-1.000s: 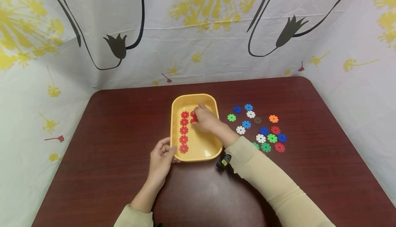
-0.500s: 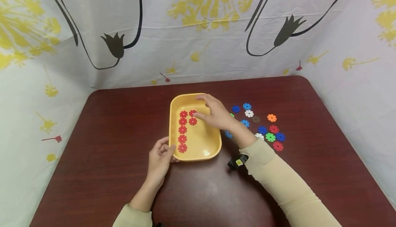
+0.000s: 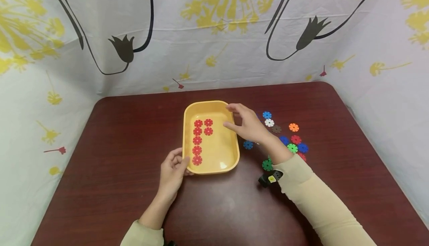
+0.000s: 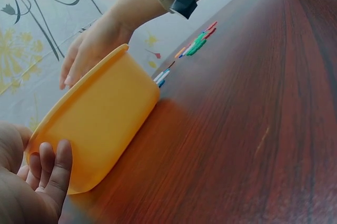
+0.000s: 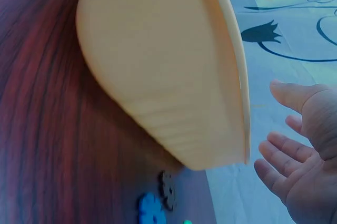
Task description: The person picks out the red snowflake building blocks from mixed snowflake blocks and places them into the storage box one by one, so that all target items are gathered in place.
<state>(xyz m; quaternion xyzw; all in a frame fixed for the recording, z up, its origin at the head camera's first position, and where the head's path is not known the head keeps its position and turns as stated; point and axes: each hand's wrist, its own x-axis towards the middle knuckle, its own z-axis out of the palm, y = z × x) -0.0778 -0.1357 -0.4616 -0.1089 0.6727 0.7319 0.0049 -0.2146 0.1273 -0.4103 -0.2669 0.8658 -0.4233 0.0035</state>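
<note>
A yellow plastic tray (image 3: 219, 153) sits on the table. My left hand (image 3: 172, 173) grips its near left corner, thumb over the rim and fingers against the outer wall (image 4: 105, 118). Inside lie red notched discs: a column of several (image 3: 197, 140) along the left side, and two more (image 3: 208, 126) beside the column's far end. Over the tray's right rim hovers my right hand (image 3: 250, 126), its thumb and fingers spread and holding nothing. In the right wrist view that hand (image 5: 303, 145) is apart from the tray wall (image 5: 163, 50).
Loose notched discs in several colours lie right of the tray, among them an orange one (image 3: 294, 127), a red one (image 3: 296, 139) and a blue one (image 3: 248, 145). My right forearm hides some. Behind the dark red table (image 3: 140, 126) hangs a patterned cloth (image 3: 214, 71).
My right hand has let go of a red disc in the second column, its fingers have spread, and it has moved right to the tray's rim. The left hand keeps its grip.
</note>
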